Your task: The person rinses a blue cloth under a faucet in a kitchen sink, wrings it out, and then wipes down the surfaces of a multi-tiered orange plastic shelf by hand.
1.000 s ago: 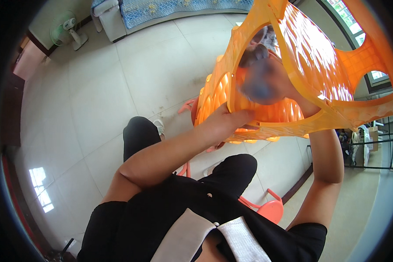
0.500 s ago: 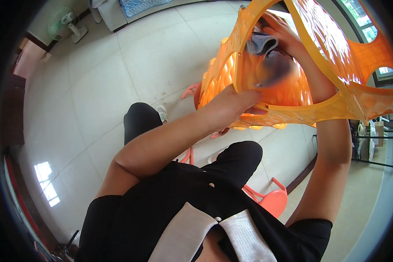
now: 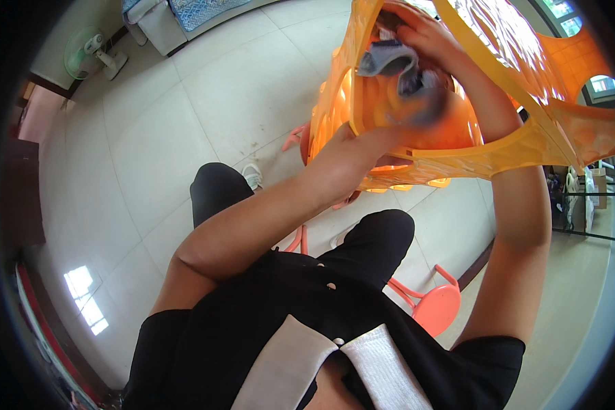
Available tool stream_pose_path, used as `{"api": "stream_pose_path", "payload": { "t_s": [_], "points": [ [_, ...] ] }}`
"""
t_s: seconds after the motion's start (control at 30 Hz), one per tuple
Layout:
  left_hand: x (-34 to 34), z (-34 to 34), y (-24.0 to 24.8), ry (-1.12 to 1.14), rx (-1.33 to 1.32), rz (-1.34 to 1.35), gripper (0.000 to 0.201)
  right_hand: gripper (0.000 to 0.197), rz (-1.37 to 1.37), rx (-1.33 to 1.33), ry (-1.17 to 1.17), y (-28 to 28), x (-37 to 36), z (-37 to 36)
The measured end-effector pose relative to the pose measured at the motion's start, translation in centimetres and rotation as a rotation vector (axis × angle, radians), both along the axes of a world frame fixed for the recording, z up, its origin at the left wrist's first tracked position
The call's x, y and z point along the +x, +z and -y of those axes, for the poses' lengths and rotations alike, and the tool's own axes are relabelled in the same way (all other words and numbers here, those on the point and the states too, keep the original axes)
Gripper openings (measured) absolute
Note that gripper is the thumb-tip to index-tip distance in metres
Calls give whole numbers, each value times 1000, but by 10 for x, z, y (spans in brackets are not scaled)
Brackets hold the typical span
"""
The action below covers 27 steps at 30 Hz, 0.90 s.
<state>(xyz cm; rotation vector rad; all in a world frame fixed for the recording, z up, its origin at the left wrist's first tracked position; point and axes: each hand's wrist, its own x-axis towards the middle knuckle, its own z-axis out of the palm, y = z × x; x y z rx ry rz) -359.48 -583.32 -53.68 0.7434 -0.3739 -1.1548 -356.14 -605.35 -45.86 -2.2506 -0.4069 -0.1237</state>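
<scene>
A glossy orange moulded plastic piece (image 3: 482, 164), dimpled and with large cut-out openings, is held up at the far right. I cannot tell what it is a part of. My left hand (image 3: 362, 154) is closed round its near-left rim, the thumb over the edge. My right hand (image 3: 427, 41) reaches in through an opening, fingers bent over a crumpled grey-blue cloth (image 3: 389, 60). The cloth lies against the inner orange surface, partly hidden by those fingers. Below it a dark patch is too blurred to make out.
Coral-red round-seated stools or chairs (image 3: 439, 309) stand near my legs. A white fan (image 3: 102, 55) and a sofa with a blue cover (image 3: 205, 12) are at the far left. Black metal racking (image 3: 591, 195) stands at the right, over a tiled floor (image 3: 143, 137).
The orange piece and both hands sit a little further left and up in the picture, as the view has shifted. More of the cloth shows below my right fingers.
</scene>
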Motion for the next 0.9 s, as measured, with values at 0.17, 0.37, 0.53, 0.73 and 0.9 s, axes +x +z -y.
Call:
{"api": "stream_pose_path", "payload": {
  "t_s": [0.17,0.37,0.53,0.73,0.9],
  "points": [
    [-11,5,3,95,-200,5,33,43,74,-171,-109,2,-10,0],
    [-10,3,2,124,-174,-63,33,42,7,-246,-163,24,-79,-3],
    [-12,7,4,97,-233,-115,32,42,-30,-290,-243,21,-104,0],
    [2,4,3,48,-158,-40,31,41,-18,-274,-254,14,-101,-1],
    [1,2,11,27,-90,-87,31,40,-12,-281,-241,16,-100,-11]
  ]
}}
